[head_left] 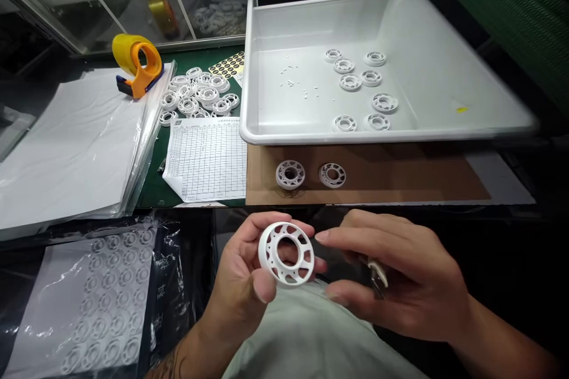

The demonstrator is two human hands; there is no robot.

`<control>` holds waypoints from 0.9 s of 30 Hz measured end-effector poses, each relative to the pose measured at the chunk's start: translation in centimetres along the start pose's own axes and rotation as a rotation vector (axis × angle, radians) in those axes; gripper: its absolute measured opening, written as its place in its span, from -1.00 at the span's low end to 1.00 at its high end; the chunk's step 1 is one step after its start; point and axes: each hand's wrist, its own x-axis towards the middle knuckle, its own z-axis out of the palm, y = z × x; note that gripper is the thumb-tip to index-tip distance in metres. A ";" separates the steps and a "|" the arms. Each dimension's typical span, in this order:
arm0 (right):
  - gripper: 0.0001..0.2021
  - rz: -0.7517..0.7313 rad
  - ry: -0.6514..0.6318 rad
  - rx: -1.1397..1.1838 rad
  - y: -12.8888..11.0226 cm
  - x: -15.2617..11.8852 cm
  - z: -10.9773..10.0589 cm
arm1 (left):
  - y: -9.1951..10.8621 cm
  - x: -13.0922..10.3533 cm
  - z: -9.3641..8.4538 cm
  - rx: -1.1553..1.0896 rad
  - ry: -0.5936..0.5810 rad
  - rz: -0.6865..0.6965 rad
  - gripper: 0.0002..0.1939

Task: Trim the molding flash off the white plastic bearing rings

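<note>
My left hand (240,287) grips a white spoked plastic ring (264,250) by its edge, tilted so its open face shows. Curled around a small tool with a pale handle and a metal part (377,277), my right hand (409,272) is just right of the ring. Its index fingertip points at the ring's right edge, with the thumb apart below. Most of the tool is hidden by the fingers. Beyond the hands, two similar rings, a left one (281,176) and a right one (323,174), lie on brown cardboard (400,174).
A big white tray (377,138) holds several rings and small white scraps. To its left are a ring pile (207,95), a printed form (208,160) and an orange tape dispenser (149,74) on stacked white sheets (80,142). Bagged rings (100,325) lie at lower left.
</note>
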 end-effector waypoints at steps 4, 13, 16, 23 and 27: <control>-0.68 -0.049 -0.006 0.008 0.4 -0.3 1.1 | -0.6 -0.1 0.3 0.047 0.053 0.017 -0.45; -0.59 -0.119 -0.060 0.027 2.6 -0.6 1.6 | -0.9 0.1 -2.2 0.539 -0.034 0.030 -0.62; -0.55 -0.125 -0.094 0.127 3.2 -0.5 1.4 | 0.5 0.0 -2.2 0.628 -0.151 -0.077 -0.60; -0.72 0.041 0.062 0.037 4.9 -3.0 -2.0 | 3.5 4.5 -2.5 1.622 -0.197 0.575 -0.69; -0.87 0.265 0.206 -0.141 5.4 -6.2 -5.2 | 2.9 9.5 -3.9 1.872 -0.101 0.631 -0.72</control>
